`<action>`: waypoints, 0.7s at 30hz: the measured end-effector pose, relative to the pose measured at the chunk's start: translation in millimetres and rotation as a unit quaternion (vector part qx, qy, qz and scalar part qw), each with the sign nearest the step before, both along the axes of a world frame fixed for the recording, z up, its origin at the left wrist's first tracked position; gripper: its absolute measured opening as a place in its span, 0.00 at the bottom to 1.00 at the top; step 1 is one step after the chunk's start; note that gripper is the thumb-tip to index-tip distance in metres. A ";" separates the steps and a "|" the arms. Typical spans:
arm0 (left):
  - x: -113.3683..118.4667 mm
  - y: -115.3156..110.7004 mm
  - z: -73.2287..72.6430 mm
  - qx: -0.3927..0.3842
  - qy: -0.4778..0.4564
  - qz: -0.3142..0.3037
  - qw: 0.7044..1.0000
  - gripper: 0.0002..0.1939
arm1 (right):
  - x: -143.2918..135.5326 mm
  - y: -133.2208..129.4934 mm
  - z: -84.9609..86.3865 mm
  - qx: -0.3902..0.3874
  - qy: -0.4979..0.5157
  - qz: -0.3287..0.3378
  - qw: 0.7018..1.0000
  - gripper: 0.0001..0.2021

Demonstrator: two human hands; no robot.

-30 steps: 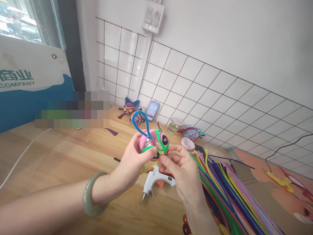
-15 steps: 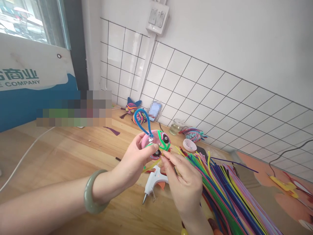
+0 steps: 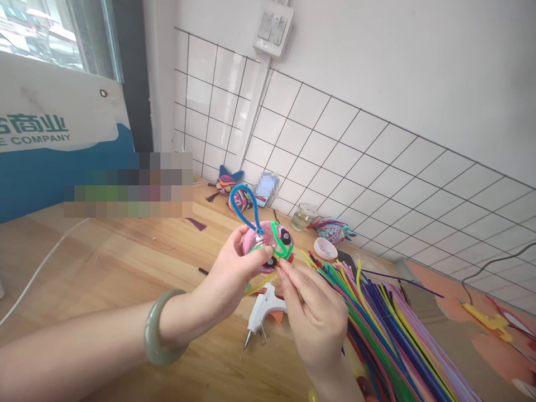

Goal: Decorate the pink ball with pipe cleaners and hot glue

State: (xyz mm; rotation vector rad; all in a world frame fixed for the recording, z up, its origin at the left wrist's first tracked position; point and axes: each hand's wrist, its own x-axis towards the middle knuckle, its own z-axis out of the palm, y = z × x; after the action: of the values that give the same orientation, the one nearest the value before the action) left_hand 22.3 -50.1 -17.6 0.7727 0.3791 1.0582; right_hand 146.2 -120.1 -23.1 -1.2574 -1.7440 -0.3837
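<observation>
My left hand (image 3: pixel 234 262) is closed around a round pink pipe-cleaner fish (image 3: pixel 254 241) with green-edged black eyes, its thumb pressing on the front. A blue pipe-cleaner loop (image 3: pixel 245 206) stands up from the top of it. At the fish's near right edge, the thumb and forefinger of my right hand (image 3: pixel 314 307) are pinched together. A yellow pipe cleaner (image 3: pixel 260 285) runs from below the fish to these fingertips; its pinched end is hidden. Just below, a white glue gun (image 3: pixel 263 310) rests on the table, nozzle towards me.
Many coloured pipe cleaners (image 3: pixel 389 324) lie in a bundle at right. Behind are a small pink bowl (image 3: pixel 325 248), a glass jar (image 3: pixel 302 218), a phone (image 3: pixel 267 188) and finished pipe-cleaner figures (image 3: pixel 333 230). A white cable (image 3: pixel 39 271) crosses the table at left.
Both hands stay at the fish, which has turned very slightly. My right fingertips have shifted a little against its edge. The view has moved slightly.
</observation>
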 end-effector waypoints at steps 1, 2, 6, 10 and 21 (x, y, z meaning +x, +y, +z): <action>0.1 0.1 -0.1 0.000 -0.005 -0.002 1.000 0.15 | 1.0 0.1 -0.6 0.014 -0.024 -0.001 1.000 0.16; 0.1 0.0 -0.4 -0.001 -0.010 -0.002 1.000 0.15 | 1.9 0.5 -0.8 0.032 -0.052 -0.004 0.998 0.18; -0.1 -0.2 -1.7 -0.012 -0.010 -0.004 1.000 0.14 | 4.6 2.5 1.7 0.086 -0.153 -0.030 0.984 0.20; -1.1 1.3 -1.1 -0.018 0.013 -0.020 1.000 0.16 | 5.9 1.7 7.3 0.086 -0.206 -0.041 0.974 0.19; -10.0 22.5 -0.5 0.068 0.093 -0.149 0.982 0.11 | 16.5 -0.4 9.2 0.064 -0.204 -0.028 0.977 0.18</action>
State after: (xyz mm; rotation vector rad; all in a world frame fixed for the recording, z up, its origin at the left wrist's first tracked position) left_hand 12.3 -27.6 -18.1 1.0203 0.3389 0.7368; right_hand 162.7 -120.5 -13.9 -1.1961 -1.9885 -0.8211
